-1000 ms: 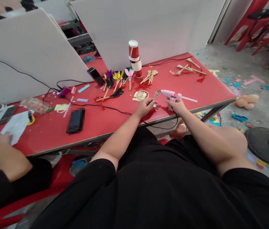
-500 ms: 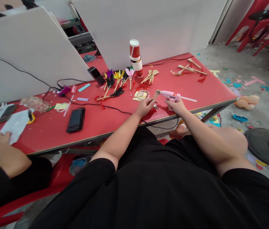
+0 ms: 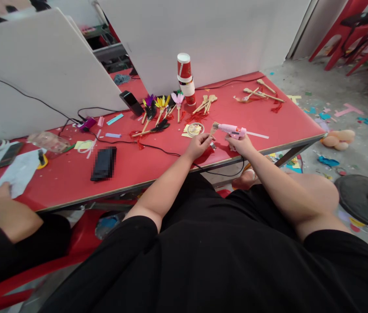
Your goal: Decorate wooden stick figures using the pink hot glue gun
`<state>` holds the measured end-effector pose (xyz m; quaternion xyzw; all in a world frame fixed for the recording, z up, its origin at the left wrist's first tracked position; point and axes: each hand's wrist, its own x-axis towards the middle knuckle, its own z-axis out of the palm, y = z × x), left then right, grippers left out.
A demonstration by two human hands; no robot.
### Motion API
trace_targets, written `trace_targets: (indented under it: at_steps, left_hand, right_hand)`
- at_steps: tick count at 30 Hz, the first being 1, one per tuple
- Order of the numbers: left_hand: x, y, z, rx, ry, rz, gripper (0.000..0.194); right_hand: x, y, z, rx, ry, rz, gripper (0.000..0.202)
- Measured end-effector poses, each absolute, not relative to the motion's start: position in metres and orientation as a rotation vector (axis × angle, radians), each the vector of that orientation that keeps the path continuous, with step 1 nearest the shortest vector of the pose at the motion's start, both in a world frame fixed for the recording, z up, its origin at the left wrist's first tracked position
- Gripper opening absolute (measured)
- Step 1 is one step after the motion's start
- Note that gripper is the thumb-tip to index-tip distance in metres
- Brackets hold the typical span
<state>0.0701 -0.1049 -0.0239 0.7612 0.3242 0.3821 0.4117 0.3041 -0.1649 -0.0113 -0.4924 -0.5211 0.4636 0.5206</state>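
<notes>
My right hand (image 3: 236, 142) is wrapped round a pink glue gun (image 3: 232, 130), whose nozzle points left. A white glue stick (image 3: 257, 135) sticks out of its back. Pinched in my left hand (image 3: 200, 146) is a small tan piece (image 3: 213, 129), right by the nozzle; whether the two touch is hard to tell. Just behind my left hand lies a round clear dish (image 3: 195, 129) on yellow paper. Wooden sticks with red tassels (image 3: 208, 103) rest farther back, beside a pink flower (image 3: 178, 99) and a yellow flower (image 3: 162, 103) on sticks.
Stacked paper cups (image 3: 186, 80) stand against the white partition (image 3: 216, 39). A black pouch (image 3: 103, 164) and a purple adapter (image 3: 86, 124) lie left. A black cable crosses the red table (image 3: 63, 182). Another person's arm (image 3: 11, 208) rests at far left. More tasselled sticks (image 3: 264, 94) lie back right.
My two hands, the tan piece and the glue gun have hardly moved. At far left, the other person's hand and the white paper have shifted slightly left.
</notes>
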Motion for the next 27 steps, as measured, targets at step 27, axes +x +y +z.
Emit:
trace_targets:
  at_steps: [27]
  left_hand:
    - [0.0698, -0.1084, -0.0172, 1.916, 0.762, 0.958, 0.052]
  right_hand:
    - [0.3055, -0.1658, -0.0101, -1.149, -1.232, 1.141, 0.033]
